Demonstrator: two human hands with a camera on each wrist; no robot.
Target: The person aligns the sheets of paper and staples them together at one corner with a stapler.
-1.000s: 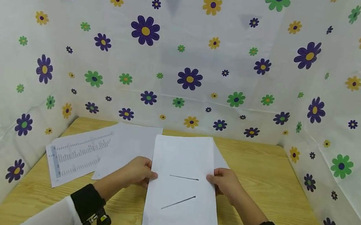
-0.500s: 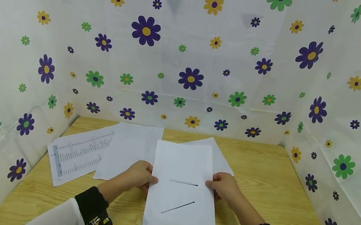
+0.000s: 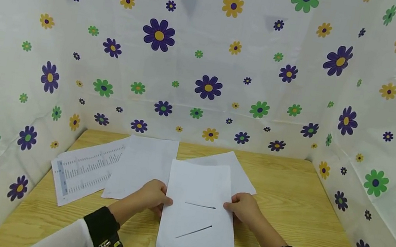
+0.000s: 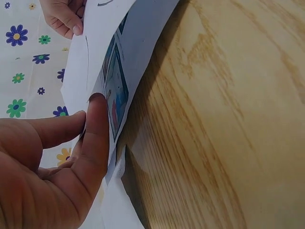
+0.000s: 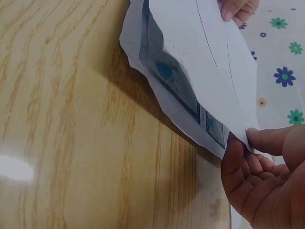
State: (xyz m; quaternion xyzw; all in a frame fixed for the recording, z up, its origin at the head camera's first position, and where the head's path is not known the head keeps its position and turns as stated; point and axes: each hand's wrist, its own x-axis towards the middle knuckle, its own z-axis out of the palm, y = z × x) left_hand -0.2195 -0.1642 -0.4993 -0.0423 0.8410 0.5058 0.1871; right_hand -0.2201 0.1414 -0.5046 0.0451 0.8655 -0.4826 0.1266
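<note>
A stack of paper lies at the table's six o'clock edge. The left hand pinches its nine o'clock side, the right hand its three o'clock side. Loose sheets lie toward ten o'clock.

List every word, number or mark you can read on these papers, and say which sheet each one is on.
No text is legible anywhere.
Printed sheet, left on the table: rows of fine print, too small to read.
Top sheet of the stack, held between the left hand and right hand: two pen lines only, no writing.
Lower sheets in the stack: colour printing, too blurred to read.
</note>
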